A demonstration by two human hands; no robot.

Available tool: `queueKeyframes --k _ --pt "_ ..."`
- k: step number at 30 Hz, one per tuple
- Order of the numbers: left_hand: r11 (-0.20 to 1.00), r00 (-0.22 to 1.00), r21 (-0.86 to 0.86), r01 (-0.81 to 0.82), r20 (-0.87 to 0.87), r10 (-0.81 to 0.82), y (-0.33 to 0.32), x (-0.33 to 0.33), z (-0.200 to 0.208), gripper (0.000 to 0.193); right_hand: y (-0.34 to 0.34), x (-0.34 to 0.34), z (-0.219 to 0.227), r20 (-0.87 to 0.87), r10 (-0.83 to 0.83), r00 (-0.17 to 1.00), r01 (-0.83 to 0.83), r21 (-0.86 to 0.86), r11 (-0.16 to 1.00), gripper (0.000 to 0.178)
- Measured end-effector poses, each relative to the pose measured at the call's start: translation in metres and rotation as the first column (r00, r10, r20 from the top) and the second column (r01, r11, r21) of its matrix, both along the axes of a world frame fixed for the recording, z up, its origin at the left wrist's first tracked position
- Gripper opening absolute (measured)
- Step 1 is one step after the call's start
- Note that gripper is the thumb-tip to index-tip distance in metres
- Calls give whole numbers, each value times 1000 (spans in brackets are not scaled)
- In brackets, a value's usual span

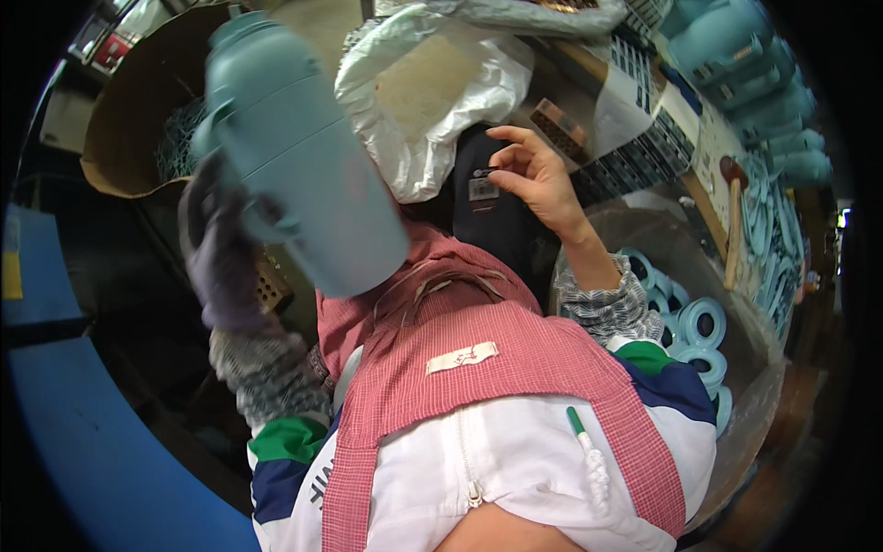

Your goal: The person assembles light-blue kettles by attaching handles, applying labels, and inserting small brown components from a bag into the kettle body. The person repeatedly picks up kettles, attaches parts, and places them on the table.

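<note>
A light blue vacuum jug (303, 156) with a side handle is tilted over my lap, its narrower top toward the far left. Wrapped around its handle side is my left hand (221, 244), in a dark grey glove and smeared by motion. My bare right hand (533, 175) is raised to the right of the jug, apart from it. Its thumb and forefinger come together at a small dark piece (484, 172), too small to name. Behind that piece lies a black surface (492, 216) with a pale printed label.
At far left stands a brown drum (120, 138) holding thin blue strands. A white plastic bag (432, 101) lies ahead. To the right, a clear-lined bin holds blue rings (704, 322), near a mallet (734, 221), blue strips (763, 221) and stacked blue jug parts (736, 64).
</note>
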State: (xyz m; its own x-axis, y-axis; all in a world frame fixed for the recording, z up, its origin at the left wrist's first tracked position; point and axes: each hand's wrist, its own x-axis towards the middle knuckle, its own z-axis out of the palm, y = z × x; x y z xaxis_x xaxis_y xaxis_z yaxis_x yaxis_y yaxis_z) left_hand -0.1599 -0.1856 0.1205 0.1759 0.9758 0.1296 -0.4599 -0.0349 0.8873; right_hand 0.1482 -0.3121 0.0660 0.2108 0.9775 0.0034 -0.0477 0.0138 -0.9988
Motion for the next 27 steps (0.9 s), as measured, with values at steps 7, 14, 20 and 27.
queueKeyframes --k 7,14,20,27 --pt "957 957 -109 268 -84 -277 6 157 -28 36 -29 -16 -42 -108 92 990 -100 -79 992 49" --pt "920 904 -196 338 -203 -375 12 196 -106 39 -22 -16 -62 -88 10 996 -23 -142 990 49" --pt "909 806 -145 392 -423 -415 21 190 -90 38 -7 -26 -71 11 -21 1000 23 -172 985 51" --pt "885 790 -187 428 -398 -466 25 193 -92 38 -7 -31 -67 109 -32 994 53 -188 981 52"
